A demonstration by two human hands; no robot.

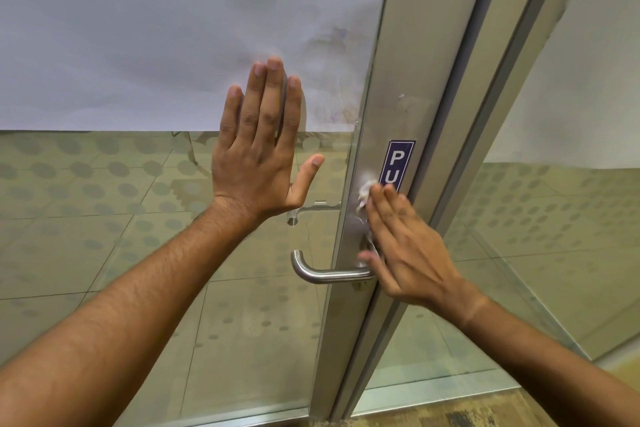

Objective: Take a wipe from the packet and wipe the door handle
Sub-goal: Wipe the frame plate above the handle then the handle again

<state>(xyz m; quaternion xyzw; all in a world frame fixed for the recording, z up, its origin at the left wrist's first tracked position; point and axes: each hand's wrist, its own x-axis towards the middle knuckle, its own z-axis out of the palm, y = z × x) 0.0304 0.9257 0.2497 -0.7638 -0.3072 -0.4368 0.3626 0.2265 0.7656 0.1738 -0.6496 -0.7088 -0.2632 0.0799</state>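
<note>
A brushed steel lever door handle (323, 274) sticks out to the left from the metal door frame (388, 87). My right hand (405, 246) presses a crumpled white wipe (364, 193) flat against the frame just above the handle's base, beside a blue sticker (398, 163). Most of the wipe is hidden under my fingers. My left hand (258, 146) lies flat and spread on the glass pane (145, 45), up and to the left of the handle. The wipe packet is not in view.
A second handle (311, 210) shows through the glass on the far side. Another glass panel (561, 218) stands to the right of the frame. Tiled floor is seen through the glass, with carpet (450, 416) at my feet.
</note>
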